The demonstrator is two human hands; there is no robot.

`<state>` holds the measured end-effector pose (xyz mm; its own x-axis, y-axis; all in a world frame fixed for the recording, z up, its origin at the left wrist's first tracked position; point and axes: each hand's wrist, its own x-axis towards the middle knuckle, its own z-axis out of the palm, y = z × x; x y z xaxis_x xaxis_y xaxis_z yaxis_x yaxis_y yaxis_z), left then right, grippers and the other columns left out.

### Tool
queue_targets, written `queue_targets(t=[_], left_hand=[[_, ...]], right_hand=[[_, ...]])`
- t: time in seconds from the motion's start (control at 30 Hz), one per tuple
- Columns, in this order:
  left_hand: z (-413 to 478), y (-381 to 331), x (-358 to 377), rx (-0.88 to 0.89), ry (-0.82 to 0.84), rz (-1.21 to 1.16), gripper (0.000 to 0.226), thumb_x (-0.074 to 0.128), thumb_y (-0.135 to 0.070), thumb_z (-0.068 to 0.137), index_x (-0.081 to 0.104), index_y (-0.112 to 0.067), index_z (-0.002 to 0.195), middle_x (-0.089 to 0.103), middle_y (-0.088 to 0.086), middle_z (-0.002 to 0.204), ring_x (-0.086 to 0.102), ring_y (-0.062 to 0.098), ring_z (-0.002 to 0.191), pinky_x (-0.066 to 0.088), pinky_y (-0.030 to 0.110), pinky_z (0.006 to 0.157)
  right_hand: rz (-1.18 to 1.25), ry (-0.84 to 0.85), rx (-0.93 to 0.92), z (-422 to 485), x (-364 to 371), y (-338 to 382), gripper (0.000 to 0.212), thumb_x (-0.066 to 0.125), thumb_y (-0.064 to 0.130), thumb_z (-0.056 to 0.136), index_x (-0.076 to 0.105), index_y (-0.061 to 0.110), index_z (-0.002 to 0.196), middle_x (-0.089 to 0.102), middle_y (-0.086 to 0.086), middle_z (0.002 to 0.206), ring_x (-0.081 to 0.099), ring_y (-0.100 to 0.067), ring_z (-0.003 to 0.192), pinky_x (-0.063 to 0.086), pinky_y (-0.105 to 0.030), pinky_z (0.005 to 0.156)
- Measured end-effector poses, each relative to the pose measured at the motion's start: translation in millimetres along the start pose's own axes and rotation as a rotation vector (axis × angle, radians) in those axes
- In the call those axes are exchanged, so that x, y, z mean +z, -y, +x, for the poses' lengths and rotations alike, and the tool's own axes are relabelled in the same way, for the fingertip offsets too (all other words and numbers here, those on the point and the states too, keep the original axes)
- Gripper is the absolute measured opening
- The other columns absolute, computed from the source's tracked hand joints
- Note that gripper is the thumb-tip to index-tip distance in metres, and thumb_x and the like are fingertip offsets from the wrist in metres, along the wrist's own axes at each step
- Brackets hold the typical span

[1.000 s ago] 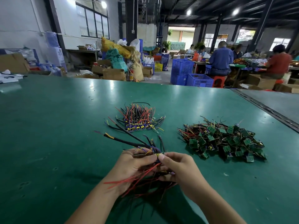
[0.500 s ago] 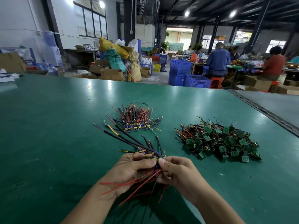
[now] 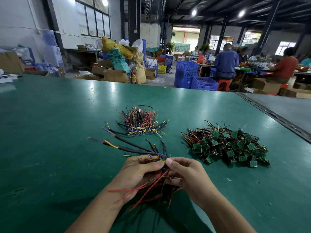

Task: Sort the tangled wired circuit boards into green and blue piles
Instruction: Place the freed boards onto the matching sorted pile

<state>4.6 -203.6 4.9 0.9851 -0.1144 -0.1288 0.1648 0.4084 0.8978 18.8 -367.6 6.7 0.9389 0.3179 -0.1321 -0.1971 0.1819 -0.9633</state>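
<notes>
Green table [image 3: 50,125], green-board pile [image 3: 227,145], blue crates [image 3: 186,73], seated workers [image 3: 226,63]

Tangled bundle of wired boards [image 3: 158,167]: held above near centre of desk, red wires trailing toward near edge, black sheathed leads with yellow and blue tips fanned far-left. Blue pile [image 3: 140,125]: small heap at far centre, red and black wires standing up, blue boards at base. Green pile [image 3: 228,145]: larger flat heap at right, green boards mixed with dark wires.
</notes>
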Motion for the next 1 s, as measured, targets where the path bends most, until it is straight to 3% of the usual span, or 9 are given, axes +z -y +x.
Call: queue_targets(t=[0.1,0.23,0.37,0.57,0.7,0.77,0.9,1.0], left_hand=[[-0.3,2.6,1.1,-0.003,0.002,0.007,0.027,0.074,-0.002,0.066,0.072,0.009,0.090,0.071,0.027,0.087,0.071,0.028,0.069,0.058,0.030,0.061],[0.0,6.8,1.6,-0.051,-0.013,0.010,0.026,0.075,-0.007,0.066,0.074,0.007,0.088,0.071,0.027,0.090,0.071,0.027,0.071,0.059,0.031,0.063],[0.1,7.9,-0.7,-0.089,-0.032,0.013,0.040,0.075,-0.011,0.065,0.070,0.011,0.098,0.067,0.033,0.105,0.067,0.039,0.092,0.059,0.044,0.082],[-0.1,10.3,0.7,-0.216,-0.016,-0.005,0.056,0.076,-0.017,0.061,0.066,0.008,0.110,0.064,0.030,0.115,0.063,0.038,0.106,0.051,0.046,0.095],[-1.7,10.5,2.4,-0.234,-0.033,-0.049,0.060,0.078,-0.015,0.058,0.065,0.011,0.110,0.063,0.033,0.114,0.064,0.038,0.099,0.057,0.043,0.082],[-1.6,10.2,1.0,-0.220,-0.045,-0.059,0.054,0.078,-0.011,0.056,0.068,0.012,0.104,0.065,0.033,0.108,0.066,0.037,0.091,0.058,0.039,0.072],[-2.1,5.9,0.1,-0.170,0.039,-0.121,0.030,0.068,-0.004,0.066,0.068,0.010,0.093,0.068,0.023,0.090,0.067,0.029,0.078,0.059,0.035,0.074],[-2.4,1.9,3.0,-0.132,0.050,-0.156,0.027,0.066,-0.003,0.068,0.064,0.009,0.092,0.066,0.022,0.085,0.068,0.025,0.067,0.060,0.031,0.064]], right_hand=[[0.032,-0.002,0.017,-0.9,-3.1,0.6,0.023,0.081,0.025,0.060,0.077,0.008,0.075,0.066,-0.006,0.066,0.063,-0.011,0.059,0.054,-0.022,0.059],[0.009,-0.030,0.009,-3.5,-0.8,1.6,0.039,0.086,0.025,0.050,0.072,0.004,0.080,0.071,-0.011,0.075,0.068,-0.016,0.066,0.055,-0.024,0.060],[-0.053,-0.091,-0.030,-5.0,0.3,2.7,0.054,0.087,0.023,0.046,0.069,0.001,0.092,0.072,-0.012,0.078,0.071,-0.019,0.070,0.057,-0.025,0.060],[-0.117,-0.041,-0.065,-5.4,-0.6,1.1,0.037,0.085,0.026,0.049,0.077,0.006,0.080,0.072,-0.017,0.077,0.065,-0.023,0.068,0.056,-0.032,0.070],[0.062,-0.007,0.054,-3.3,-1.6,-0.1,0.030,0.081,0.010,0.053,0.074,-0.004,0.080,0.071,-0.024,0.083,0.069,-0.025,0.067,0.058,-0.027,0.064],[0.117,0.010,0.102,-3.6,-1.0,-0.1,0.033,0.078,0.005,0.056,0.071,-0.010,0.085,0.071,-0.023,0.084,0.069,-0.023,0.067,0.057,-0.025,0.062],[0.221,0.042,0.110,-4.7,-1.8,3.5,0.033,0.072,0.003,0.064,0.066,-0.011,0.094,0.071,-0.014,0.076,0.068,-0.017,0.063,0.056,-0.022,0.059],[0.272,0.038,0.087,-3.7,-2.1,4.9,0.032,0.071,0.003,0.070,0.063,-0.008,0.098,0.069,-0.015,0.078,0.067,-0.018,0.062,0.056,-0.023,0.058]])
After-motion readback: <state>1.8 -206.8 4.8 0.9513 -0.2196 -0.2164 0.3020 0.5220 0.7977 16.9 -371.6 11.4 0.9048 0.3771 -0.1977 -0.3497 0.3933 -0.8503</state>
